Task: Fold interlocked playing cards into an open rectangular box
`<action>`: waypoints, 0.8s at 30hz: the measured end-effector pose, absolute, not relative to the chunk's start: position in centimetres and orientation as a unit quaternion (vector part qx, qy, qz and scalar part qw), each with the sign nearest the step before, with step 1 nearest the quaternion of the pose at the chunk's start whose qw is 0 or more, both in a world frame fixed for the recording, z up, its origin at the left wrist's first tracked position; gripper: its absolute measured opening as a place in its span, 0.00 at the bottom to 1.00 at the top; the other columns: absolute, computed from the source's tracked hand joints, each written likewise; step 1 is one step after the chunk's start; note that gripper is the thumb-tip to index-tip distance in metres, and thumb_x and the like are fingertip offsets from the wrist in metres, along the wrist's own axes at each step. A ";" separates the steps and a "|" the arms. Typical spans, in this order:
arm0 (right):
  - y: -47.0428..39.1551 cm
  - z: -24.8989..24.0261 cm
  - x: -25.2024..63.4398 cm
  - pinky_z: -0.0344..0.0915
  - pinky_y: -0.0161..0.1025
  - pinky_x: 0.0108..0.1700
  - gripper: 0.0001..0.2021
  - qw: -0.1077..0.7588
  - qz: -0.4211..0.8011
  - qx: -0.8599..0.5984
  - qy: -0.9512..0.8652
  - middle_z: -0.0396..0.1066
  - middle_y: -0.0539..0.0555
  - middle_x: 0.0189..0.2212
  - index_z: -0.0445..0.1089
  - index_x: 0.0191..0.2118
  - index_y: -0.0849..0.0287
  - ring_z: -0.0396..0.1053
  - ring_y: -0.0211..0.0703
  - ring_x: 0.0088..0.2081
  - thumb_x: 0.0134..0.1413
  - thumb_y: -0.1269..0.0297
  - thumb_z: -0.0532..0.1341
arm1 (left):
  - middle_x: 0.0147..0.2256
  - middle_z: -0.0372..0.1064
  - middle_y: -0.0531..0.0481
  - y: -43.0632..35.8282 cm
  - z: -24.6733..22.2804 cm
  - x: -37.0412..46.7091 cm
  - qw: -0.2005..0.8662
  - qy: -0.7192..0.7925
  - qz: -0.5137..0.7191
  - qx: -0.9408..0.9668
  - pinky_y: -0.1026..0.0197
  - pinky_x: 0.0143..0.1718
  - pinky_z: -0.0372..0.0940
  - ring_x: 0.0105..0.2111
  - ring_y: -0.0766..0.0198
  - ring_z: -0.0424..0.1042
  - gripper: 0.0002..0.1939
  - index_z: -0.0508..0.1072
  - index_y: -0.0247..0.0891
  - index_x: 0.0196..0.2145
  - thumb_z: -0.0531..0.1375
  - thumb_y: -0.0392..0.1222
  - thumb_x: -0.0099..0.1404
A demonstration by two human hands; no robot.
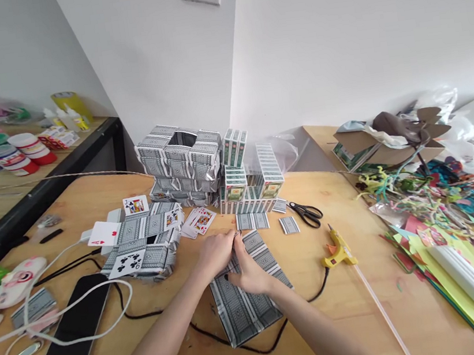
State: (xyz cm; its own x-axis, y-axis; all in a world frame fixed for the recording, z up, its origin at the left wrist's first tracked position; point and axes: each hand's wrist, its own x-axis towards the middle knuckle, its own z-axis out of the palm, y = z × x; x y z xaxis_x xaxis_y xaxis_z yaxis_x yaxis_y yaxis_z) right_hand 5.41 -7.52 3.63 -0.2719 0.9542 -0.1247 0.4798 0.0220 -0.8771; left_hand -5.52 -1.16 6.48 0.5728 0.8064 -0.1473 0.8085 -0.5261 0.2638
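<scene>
A panel of grey-patterned playing cards [248,313] joined edge to edge lies slanted on the table in front of me. My left hand [217,254] is closed at its far edge, fingers bent, knuckles up. Beside it, touching it, my right hand [249,270] grips the same edge; its fingertips meet the left ones, and what is between them is hidden. Loose card pieces [289,225] and a face-down card strip [252,221] lie just beyond. To the left is a smaller card-covered structure [154,249] with several loose cards on it.
A card-covered box structure [180,161] and stacked card packs [254,190] stand at the back. Scissors [307,215] and a yellow glue gun [338,251] lie right, its black cord passing under the panel. A phone [75,327] and white cables are left; colourful craft scraps [448,254] far right.
</scene>
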 end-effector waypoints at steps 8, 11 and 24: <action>-7.2 2.0 8.4 0.32 0.49 0.61 0.43 0.330 0.488 -0.485 -0.646 0.36 0.54 0.62 0.39 0.62 0.62 0.32 0.44 0.62 0.34 0.80 0.51 | 0.34 0.70 0.41 -1.7 6.8 -5.9 0.148 0.449 0.007 0.881 0.58 0.29 0.60 0.33 0.52 0.71 0.13 0.63 0.37 0.41 0.51 0.45 0.59; -6.7 2.4 9.9 0.40 0.47 0.61 0.36 0.341 0.467 -0.482 -0.658 0.49 0.52 0.59 0.51 0.58 0.60 0.44 0.43 0.60 0.37 0.80 0.49 | 0.33 0.71 0.41 -1.8 6.5 -5.7 0.143 0.468 -0.003 0.872 0.57 0.30 0.61 0.33 0.52 0.71 0.14 0.63 0.38 0.43 0.48 0.44 0.61; -2.6 3.3 11.7 0.61 0.36 0.38 0.08 0.159 0.213 -0.585 -0.766 0.72 0.54 0.27 0.72 0.25 0.58 0.68 0.43 0.35 0.46 0.73 0.56 | 0.31 0.71 0.40 -2.6 6.8 -4.7 0.134 0.471 -0.011 0.872 0.55 0.31 0.61 0.32 0.52 0.71 0.15 0.66 0.36 0.42 0.45 0.40 0.62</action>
